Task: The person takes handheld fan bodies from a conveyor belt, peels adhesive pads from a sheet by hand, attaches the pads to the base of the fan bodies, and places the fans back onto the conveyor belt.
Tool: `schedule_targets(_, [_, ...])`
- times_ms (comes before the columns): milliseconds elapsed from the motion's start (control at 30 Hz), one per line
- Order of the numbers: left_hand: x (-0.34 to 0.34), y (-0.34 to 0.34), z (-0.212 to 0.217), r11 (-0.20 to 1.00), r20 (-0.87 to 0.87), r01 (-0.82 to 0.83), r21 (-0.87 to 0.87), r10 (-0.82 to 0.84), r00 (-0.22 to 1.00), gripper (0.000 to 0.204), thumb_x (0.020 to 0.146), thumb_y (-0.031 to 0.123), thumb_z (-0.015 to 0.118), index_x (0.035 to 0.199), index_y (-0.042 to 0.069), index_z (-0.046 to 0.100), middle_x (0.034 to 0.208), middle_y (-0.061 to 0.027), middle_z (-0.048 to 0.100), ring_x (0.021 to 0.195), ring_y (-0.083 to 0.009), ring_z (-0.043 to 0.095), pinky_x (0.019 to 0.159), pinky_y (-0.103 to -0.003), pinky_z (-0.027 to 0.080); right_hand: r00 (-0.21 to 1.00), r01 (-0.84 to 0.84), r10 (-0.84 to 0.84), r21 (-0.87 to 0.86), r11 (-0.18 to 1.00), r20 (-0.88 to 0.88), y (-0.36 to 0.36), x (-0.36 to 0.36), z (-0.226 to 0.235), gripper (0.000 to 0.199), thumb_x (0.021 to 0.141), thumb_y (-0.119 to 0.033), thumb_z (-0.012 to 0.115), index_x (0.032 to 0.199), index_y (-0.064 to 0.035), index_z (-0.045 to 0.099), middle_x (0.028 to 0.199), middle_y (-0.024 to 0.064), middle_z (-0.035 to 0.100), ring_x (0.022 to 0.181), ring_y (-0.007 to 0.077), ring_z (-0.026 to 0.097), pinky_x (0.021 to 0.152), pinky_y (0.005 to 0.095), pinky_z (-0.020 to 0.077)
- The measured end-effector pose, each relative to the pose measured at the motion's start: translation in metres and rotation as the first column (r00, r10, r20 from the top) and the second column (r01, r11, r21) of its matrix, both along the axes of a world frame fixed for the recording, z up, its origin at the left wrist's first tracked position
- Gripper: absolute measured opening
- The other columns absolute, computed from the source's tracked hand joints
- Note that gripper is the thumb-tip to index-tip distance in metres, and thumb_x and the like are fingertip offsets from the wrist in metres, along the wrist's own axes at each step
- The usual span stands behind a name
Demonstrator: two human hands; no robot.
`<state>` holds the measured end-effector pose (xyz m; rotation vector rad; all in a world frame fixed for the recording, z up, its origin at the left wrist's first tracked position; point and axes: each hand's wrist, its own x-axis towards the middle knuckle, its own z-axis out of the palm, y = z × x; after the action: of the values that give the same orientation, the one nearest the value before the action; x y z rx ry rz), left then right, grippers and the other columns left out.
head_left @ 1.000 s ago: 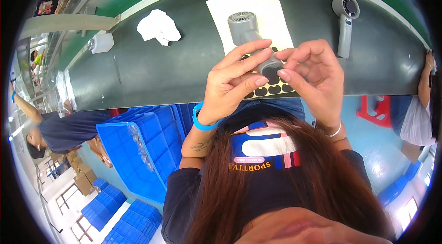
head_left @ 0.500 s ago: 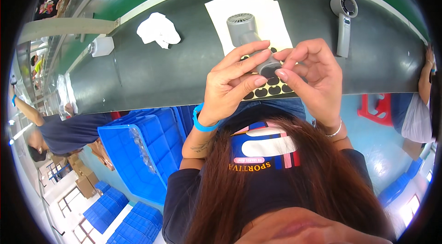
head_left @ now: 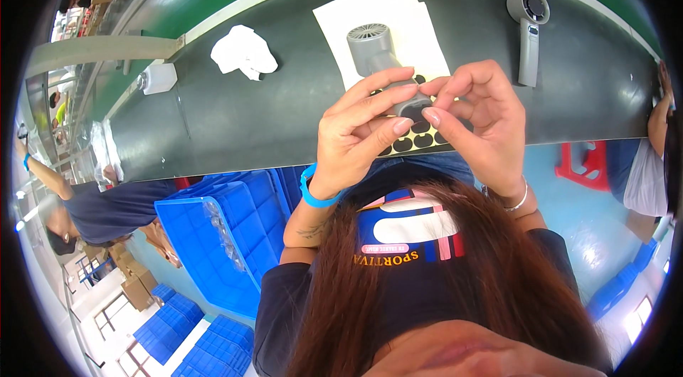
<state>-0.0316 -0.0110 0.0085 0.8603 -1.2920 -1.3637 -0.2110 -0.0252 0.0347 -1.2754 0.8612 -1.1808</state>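
A grey handheld fan (head_left: 370, 57) is held over the near edge of the bench, its round slotted head pointing away from me and its handle end toward me. My left hand (head_left: 363, 121) is closed round the handle, fingers above and thumb by the end. On that end face sits a black sticker (head_left: 415, 111). My right hand (head_left: 477, 114) pinches at the same end, thumb at the sticker's edge and index finger on the handle. Beneath lie a cream sheet of black stickers (head_left: 423, 140) and pale backing paper (head_left: 398, 3).
Another grey handheld fan (head_left: 528, 39) lies at the right on the dark bench (head_left: 284, 121). A crumpled white cloth (head_left: 244, 52) and a white bottle (head_left: 158, 78) are at the left. Blue crates (head_left: 213, 235) and a red stool (head_left: 582, 167) stand below; co-workers are at both sides.
Both hands stay on the fan's handle end, with only slight finger movement. The end face has tipped a little, and the whole view has shifted slightly.
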Motion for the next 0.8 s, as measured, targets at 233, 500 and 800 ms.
schedule_targets(233, [0.002, -0.003, -0.005, 1.0, 0.008, -0.028, -0.005, 0.029, 1.0, 0.036, 0.082, -0.006, 0.063, 0.118, -0.001, 0.062, 0.128, -0.0149, 0.053, 0.087, -0.0124, 0.062, 0.073, -0.022, 0.053, 0.999, 0.014, -0.013, -0.026, 1.0, 0.043, 0.004, 0.001, 0.002, 0.032, 0.078, 0.015, 0.061, 0.1, -0.0022, 0.046, 0.089, 0.0083, 0.057, 0.104, 0.0242, 0.06, 0.081, 0.0314, 0.0528])
schedule_targets(500, [0.001, -0.004, -0.01, 1.0, -0.074, -0.017, 0.004, 0.017, 0.997, 0.041, 0.081, -0.008, 0.063, 0.121, -0.002, 0.059, 0.13, -0.0145, 0.05, 0.086, -0.0121, 0.061, 0.073, -0.023, 0.053, 0.985, 0.165, -0.151, -0.212, 0.963, 0.083, -0.005, -0.012, 0.005, 0.033, 0.077, 0.013, 0.065, 0.101, -0.0001, 0.046, 0.088, 0.0074, 0.059, 0.099, 0.022, 0.063, 0.094, 0.0382, 0.0481])
schedule_targets(800, [0.002, -0.004, -0.008, 1.0, -0.079, 0.009, -0.003, -0.009, 0.997, 0.045, 0.079, -0.01, 0.063, 0.123, -0.001, 0.058, 0.132, -0.0141, 0.048, 0.083, -0.0115, 0.062, 0.07, -0.022, 0.053, 0.997, 0.0, -0.001, 0.011, 1.0, 0.072, -0.002, -0.004, -0.002, 0.031, 0.08, 0.009, 0.066, 0.101, -0.0007, 0.046, 0.089, 0.0084, 0.06, 0.101, 0.0203, 0.062, 0.087, 0.0306, 0.0505])
